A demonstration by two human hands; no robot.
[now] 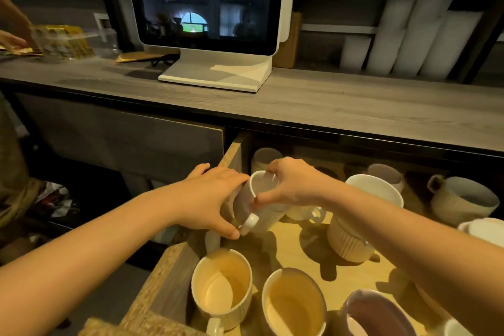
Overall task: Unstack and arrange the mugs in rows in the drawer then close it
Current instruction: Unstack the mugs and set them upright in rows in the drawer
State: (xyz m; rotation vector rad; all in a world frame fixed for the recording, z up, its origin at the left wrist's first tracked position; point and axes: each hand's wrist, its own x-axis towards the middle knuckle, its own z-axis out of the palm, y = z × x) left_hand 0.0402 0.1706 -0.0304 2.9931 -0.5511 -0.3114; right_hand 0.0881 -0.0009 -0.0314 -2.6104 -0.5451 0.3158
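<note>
Two hands clamp one mug [259, 191] above the left back part of the open drawer [169, 275]: the left hand [210, 196] wraps its side from the left, thumb low beside the white handle, while the right hand [294, 183] pinches the rim, fingers over the far edge and thumb on the near one. The mug is tilted, mouth turned up and to the right; whether it rests on another mug beneath cannot be told. At the drawer's front a cream mug [221, 285] and a second mug [293, 301] stand upright side by side, a mauve mug [373, 316] just to their right. Beside the right forearm a white mug [373, 188] sits stacked in a ribbed mug [346, 243]. On the grey table [327, 106] above stands a dark, white-framed screen [207, 0], with white rolls [409, 35] leaning to its right. At far left, another person's hand [11, 41] lies near a gold packet [62, 41]
</note>
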